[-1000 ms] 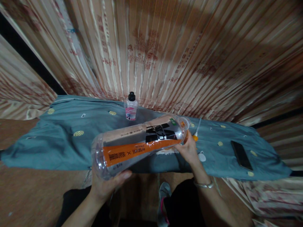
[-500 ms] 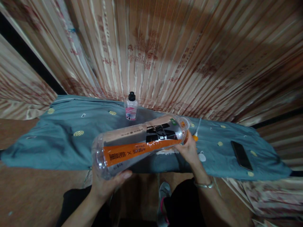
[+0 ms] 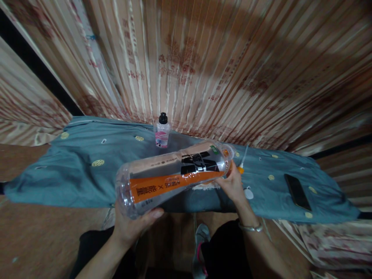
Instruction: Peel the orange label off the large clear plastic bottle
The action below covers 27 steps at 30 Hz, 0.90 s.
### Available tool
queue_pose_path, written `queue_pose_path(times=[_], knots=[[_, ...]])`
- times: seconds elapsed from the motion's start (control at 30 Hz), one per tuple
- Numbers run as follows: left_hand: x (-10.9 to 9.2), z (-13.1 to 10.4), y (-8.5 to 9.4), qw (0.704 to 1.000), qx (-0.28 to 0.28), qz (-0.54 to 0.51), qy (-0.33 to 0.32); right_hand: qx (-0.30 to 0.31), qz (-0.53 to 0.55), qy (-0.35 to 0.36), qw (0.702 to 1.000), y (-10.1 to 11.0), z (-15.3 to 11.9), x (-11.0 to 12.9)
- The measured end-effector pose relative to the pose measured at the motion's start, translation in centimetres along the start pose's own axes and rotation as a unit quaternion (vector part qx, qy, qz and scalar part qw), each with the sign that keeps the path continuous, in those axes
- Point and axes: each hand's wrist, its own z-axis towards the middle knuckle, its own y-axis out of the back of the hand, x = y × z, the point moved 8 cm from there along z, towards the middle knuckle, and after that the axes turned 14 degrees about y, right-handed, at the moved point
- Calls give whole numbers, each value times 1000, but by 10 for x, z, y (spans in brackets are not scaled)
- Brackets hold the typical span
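A large clear plastic bottle (image 3: 174,174) with an orange, black and silver label is held slantwise in front of me, its base lower left and its neck upper right. Under the base, my left hand (image 3: 135,228) is closed around the bottle, thumb along its lower side. My right hand (image 3: 232,182) grips it near the neck, and most of those fingers are hidden behind it. Beyond the bottle stands a small clear bottle (image 3: 162,131) with a black cap and a pink label. Beside my right hand lies a thin white item with an orange part (image 3: 241,169).
A teal cloth with yellow prints (image 3: 78,170) covers the narrow surface. At its right lies a dark phone (image 3: 297,192). A pleated patterned curtain (image 3: 180,58) hangs right behind. Something white and ragged (image 3: 203,186) shows partly under the large bottle.
The view has shifted very slightly, moving the scene a little to the right. Both hands keep the same hold on the large bottle.
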Motion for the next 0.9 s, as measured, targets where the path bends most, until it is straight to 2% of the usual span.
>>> queue_pose_path(times=[0.13,0.27,0.33,0.53,0.7,0.9], knots=[[-9,-2,-8,1000,15,17,-10,6,-1,6,1000,-1,0,2],[-20,-4,-11,1000,-16,5,-19,2,-20,11,1000,2,1,3],[-22,-4,-14,1000,-14,-9,-13,3,-19,15,1000,2,1,3],[-20,-5,-20,1000,5,-25,9,2,-16,18,1000,3,0,-1],[-29,-8,-19,999,-34,-38,-3,-1,-37,18,999,5,-1,-2],[-32,-9,-20,999,-30,-42,-1,-3,-32,12,999,6,1,2]])
